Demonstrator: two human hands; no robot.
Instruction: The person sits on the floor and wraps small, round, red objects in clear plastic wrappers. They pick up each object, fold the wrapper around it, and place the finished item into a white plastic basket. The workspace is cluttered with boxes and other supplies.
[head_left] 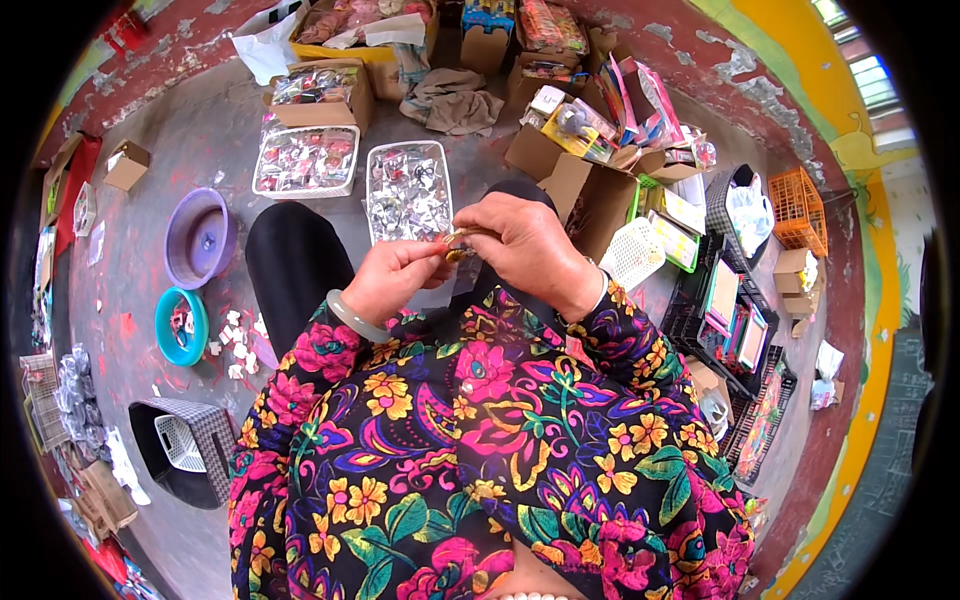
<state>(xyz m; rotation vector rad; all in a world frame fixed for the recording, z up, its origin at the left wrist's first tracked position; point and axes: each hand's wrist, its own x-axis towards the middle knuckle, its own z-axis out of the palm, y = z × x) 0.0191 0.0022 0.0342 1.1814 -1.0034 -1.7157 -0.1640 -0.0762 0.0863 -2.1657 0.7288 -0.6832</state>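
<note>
Above my lap, my left hand (388, 280) and my right hand (532, 250) meet fingertip to fingertip. Between them is a small gold-brown piece (457, 254), too small to name, and both hands pinch it. Something thin and clear, perhaps plastic film, hangs below the left fingers. Just beyond the hands, between my knees, stands a white basket (446, 165) filled with small clear packets. A second white basket (262, 187) of packets with red and pink contents sits to its left.
On the left floor are a purple basin (172, 240), a teal basin (164, 325), scattered white pieces (236, 345) and a tipped dark bin (150, 460). An open cardboard box (598, 205), black crates (700, 300) and an orange crate (798, 210) crowd the right.
</note>
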